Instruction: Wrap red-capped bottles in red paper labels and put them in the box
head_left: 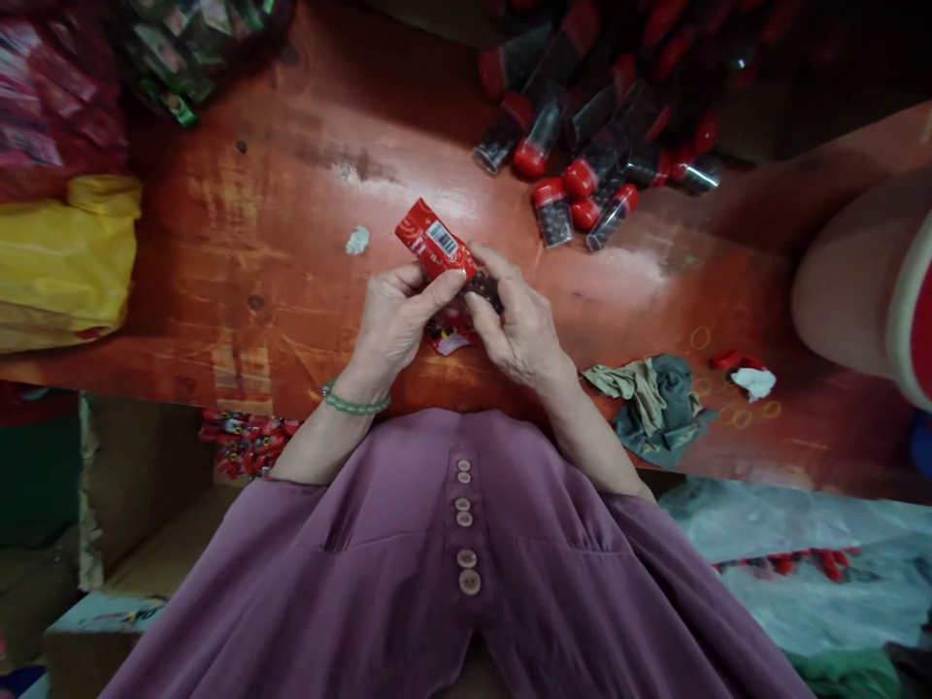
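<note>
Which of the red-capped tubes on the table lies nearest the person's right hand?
The leftmost tube along the near edge of the pile, its red cap pointing away; the others lie farther from the right hand.

Red printed packet [429, 231], partly covered by the left hand [389, 322], small print unreadable; the view's edges slice the yellow plastic bag [62, 267] and pale round bucket [845, 277]!
</note>
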The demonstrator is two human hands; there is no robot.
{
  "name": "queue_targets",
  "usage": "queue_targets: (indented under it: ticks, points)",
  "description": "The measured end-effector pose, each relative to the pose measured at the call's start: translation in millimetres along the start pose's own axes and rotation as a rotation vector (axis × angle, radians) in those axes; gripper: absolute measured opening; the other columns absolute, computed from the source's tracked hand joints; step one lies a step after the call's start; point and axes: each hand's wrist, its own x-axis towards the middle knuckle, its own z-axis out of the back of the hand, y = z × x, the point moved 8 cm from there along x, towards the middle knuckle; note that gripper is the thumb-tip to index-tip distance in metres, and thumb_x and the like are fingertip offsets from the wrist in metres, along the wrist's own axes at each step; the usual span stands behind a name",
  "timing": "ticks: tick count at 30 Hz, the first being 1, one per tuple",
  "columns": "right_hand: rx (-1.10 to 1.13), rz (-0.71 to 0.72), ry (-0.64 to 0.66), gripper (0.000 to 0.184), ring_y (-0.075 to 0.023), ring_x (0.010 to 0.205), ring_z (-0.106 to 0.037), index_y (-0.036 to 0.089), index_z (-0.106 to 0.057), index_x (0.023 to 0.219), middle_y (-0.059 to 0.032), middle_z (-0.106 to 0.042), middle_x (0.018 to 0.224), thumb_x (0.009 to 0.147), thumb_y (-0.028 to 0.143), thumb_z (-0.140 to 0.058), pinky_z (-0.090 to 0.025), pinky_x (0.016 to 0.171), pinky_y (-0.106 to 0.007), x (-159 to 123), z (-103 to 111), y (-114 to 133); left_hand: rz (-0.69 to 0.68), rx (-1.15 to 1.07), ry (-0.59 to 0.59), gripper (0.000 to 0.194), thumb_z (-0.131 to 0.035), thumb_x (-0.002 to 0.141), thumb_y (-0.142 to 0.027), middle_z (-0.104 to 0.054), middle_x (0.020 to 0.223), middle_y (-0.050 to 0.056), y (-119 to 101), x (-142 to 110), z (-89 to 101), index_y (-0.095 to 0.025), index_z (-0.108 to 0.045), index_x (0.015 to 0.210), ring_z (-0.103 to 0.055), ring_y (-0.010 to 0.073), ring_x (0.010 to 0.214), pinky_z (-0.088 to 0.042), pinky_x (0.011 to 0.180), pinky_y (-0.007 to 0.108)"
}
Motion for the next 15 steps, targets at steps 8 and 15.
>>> queue_targets:
  ticks: [8, 15]
  points:
    - [0.089, -0.107, 0.04, 0.037, -0.0171, 0.091, -0.066, 0.028, -0.049, 0.13, -0.0024, -0.064, 0.111, 0.098, 0.046, -0.05, -0.057, 0.091, -0.037, 5, -5, -10, -0.071, -0.012, 0.023, 0.05, -0.064, 0.078, -0.072, -0.075, 0.086, 0.003, 6, 6, 0.4, -0.023, -0.069, 0.089, -0.073, 0.0205, 0.09, -0.061, 0.078, 0.036]
    - [0.136, -0.182, -0.056, 0.037, -0.0174, 0.093, -0.065, 0.028, -0.05, 0.123, -0.0024, -0.062, 0.105, 0.098, 0.055, -0.048, -0.058, 0.087, -0.034, 12, -9, -12, -0.095, 0.058, 0.003, 0.047, -0.063, 0.082, -0.068, -0.074, 0.09, 0.002, 5, 10, 1.1, -0.024, -0.07, 0.095, -0.073, 0.0229, 0.096, -0.061, 0.082, 0.041]
